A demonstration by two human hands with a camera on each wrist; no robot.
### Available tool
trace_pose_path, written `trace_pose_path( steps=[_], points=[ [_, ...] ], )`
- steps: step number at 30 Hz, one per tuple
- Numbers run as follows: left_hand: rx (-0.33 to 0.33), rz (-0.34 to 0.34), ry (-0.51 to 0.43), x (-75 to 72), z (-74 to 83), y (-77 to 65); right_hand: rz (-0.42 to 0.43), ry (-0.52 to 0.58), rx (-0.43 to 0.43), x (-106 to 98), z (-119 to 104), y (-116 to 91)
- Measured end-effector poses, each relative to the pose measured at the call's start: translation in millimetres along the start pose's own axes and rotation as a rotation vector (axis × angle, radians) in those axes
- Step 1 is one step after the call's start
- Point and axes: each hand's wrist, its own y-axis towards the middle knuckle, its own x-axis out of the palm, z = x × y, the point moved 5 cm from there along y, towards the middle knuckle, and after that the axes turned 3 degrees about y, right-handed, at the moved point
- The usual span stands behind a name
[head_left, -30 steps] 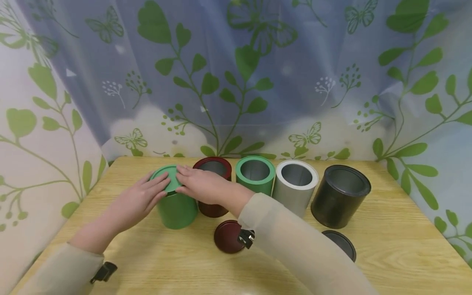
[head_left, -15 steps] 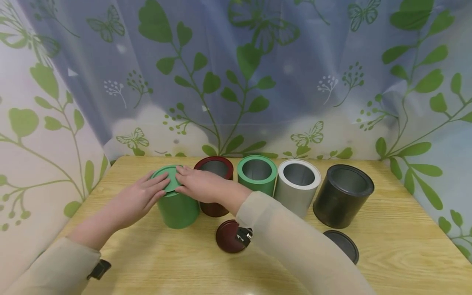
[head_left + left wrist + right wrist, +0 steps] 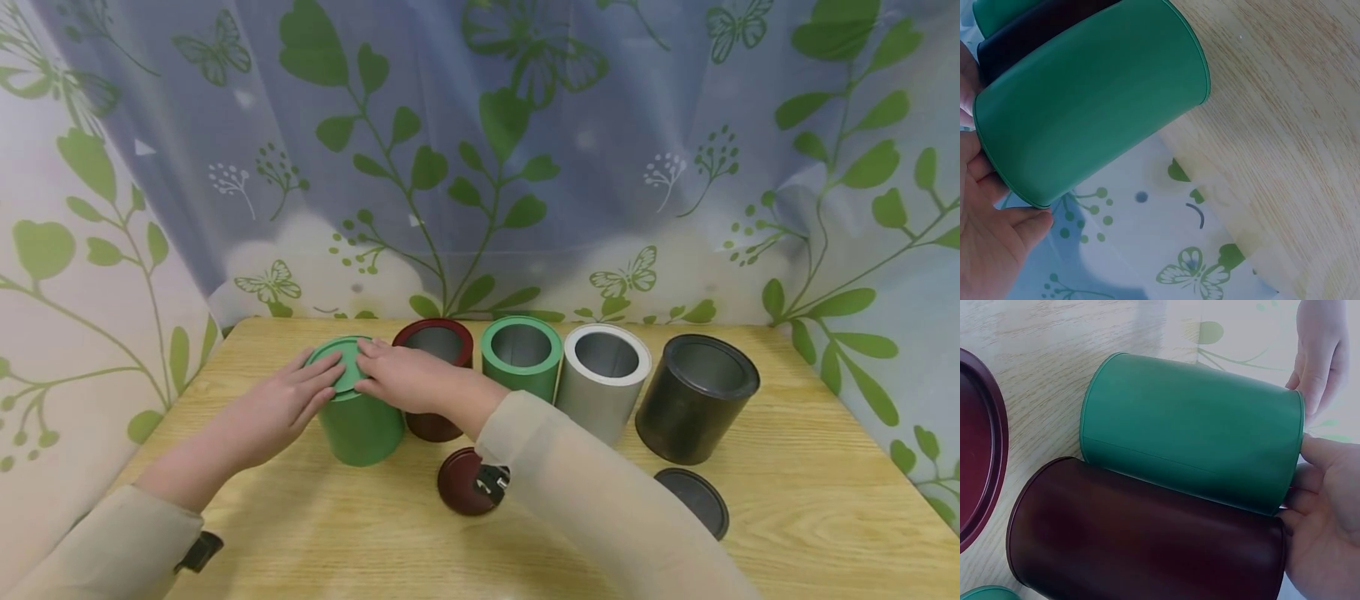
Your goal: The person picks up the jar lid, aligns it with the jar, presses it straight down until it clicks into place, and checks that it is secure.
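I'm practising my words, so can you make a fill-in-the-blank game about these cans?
1. The left hand and right hand touch a lid coloured ____.
2. The white canister stands to the ____ of the black canister.
3. The black lid lies to the ____ of the dark red lid.

Missing words: green, left, right.

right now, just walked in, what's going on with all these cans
A person has the left hand and right hand resting on the green lid, which sits on the leftmost green can. To its right, the red can, second green can, white can and black can stand open. The red lid and black lid lie on the table in front of them.
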Motion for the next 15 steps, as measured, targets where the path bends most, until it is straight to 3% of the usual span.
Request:
trace_pose_path(
  steps=[15],
  points=[
    [-0.018, -0.029, -0.012, -1.4, 4.6, -1.6, -0.007, 0.011, 0.035, 3.2, -0.7, -2.4]
  ],
)
